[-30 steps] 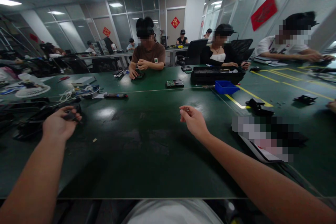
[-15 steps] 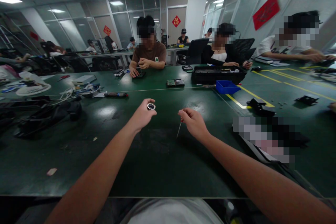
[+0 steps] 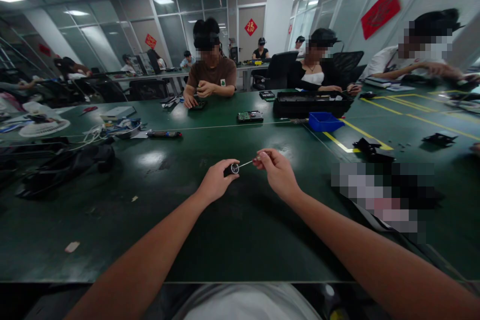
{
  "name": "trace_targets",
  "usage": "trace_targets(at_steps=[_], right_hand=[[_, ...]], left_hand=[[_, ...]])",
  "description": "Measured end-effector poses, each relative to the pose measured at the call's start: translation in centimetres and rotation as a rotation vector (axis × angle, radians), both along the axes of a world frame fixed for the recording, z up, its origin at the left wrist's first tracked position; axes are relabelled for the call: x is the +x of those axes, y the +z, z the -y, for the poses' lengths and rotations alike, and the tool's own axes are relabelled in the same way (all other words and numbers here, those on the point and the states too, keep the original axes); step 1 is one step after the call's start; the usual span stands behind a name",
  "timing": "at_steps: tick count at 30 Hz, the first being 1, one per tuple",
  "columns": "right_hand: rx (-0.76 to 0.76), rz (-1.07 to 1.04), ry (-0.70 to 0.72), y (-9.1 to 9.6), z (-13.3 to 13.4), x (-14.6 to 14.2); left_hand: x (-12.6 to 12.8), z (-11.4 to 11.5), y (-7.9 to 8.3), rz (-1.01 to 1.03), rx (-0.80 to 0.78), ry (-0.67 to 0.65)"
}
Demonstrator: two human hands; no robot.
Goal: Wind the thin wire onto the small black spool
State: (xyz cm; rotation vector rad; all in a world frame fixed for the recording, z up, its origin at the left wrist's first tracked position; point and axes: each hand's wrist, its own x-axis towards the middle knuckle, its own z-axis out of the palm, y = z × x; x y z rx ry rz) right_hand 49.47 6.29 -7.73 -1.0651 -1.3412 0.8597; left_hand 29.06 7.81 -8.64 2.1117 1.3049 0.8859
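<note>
Left hand (image 3: 214,183), centre of frame: has shifted slightly right since half a second ago; thumb and fingers curl around a black cylindrical piece with a silver rim (image 3: 234,168), rim end facing right.
Slim screwdriver-like tool (image 3: 245,163), centre: shaft pointed down earlier, now slants left to the rim; whether the tip is inside, cannot tell.
Right hand (image 3: 279,172), right of centre: fingertips pressed together, pinching the tool's reddish handle. Judgement: piece and tool are now paired, held off the green tabletop (image 3: 232,245); the left fingers around the rim probably leave the shaft little room.

Also present, left to right:
White slatted cover (image 3: 44,128), far left.
Black casing-like heap (image 3: 71,167), left.
Pen-shaped tool (image 3: 164,134), left of centre.
Circuit-boarded hard drive (image 3: 250,116), centre, beyond the hands.
Blue plastic bin (image 3: 325,121), right.
Black bracket (image 3: 371,150), right.
None of these lies between the hands.
</note>
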Motion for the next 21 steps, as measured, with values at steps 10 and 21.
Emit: trace_targets(at_steps=[10, 21], right_hand=[[0.003, 0.008, -0.07, 0.02, 0.15, 0.16], [0.027, 0.013, -0.087, -0.1, -0.14, 0.19]], left_hand=[[-0.1, -0.02, -0.13, 0.006, 0.014, 0.008], [-0.02, -0.04, 0.16, -0.048, 0.06, 0.012]])
